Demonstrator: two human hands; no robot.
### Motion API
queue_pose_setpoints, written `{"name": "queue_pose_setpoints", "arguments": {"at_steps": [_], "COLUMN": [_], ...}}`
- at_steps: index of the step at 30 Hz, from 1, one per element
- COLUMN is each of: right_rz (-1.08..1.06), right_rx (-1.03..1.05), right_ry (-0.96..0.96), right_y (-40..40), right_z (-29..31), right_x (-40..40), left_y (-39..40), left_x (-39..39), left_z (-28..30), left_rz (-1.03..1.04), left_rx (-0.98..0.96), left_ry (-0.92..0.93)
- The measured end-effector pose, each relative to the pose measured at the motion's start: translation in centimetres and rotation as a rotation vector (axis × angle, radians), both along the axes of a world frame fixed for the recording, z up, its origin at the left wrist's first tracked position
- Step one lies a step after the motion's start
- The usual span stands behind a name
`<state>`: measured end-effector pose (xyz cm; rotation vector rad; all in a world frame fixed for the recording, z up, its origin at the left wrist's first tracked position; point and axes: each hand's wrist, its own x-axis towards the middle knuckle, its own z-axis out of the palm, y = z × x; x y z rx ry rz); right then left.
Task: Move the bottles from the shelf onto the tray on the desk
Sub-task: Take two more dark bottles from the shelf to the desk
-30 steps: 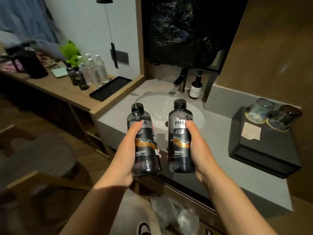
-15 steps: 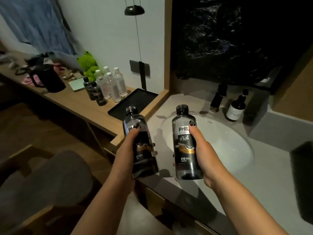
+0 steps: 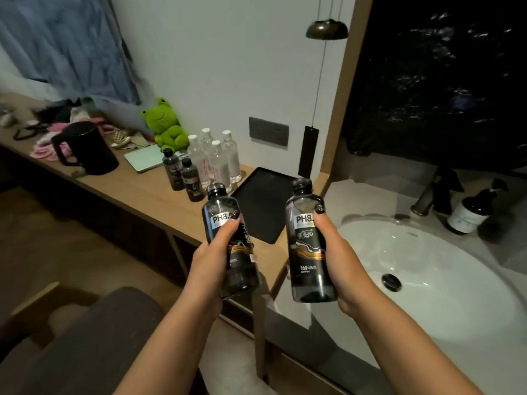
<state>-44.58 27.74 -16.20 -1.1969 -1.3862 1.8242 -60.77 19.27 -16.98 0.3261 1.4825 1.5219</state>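
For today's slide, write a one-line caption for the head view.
Both hands, left and right, each grip a dark bottle before the black tray on the desk.

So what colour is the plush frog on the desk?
Bright green plush frog, head view.

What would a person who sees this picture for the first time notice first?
First come the two dark bottles held upright in the middle: the left hand holds the left bottle and the right hand holds the right bottle. Behind them the black tray lies on the wooden desk, beside a group of clear and dark bottles. A bright green frog toy sits against the wall, and a white sink fills the right side.
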Motion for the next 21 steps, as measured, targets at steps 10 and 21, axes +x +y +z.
{"name": "queue_pose_setpoints", "arguments": {"at_steps": [10,21], "right_rz": [-0.071,-0.039], "right_rx": [-0.054,-0.020], "right_ry": [0.009,-0.077], "right_y": [2.0,10.7], "right_z": [-0.9,-1.6], "right_x": [-11.8,-20.0], "left_y": [3.3,11.5], "left_x": [-11.9,-19.0], "left_z": [-0.7,-2.7], "left_rz": [-0.041,-0.010], "left_rx": [0.004,-0.035], "left_ry": [0.067,-0.001]}}
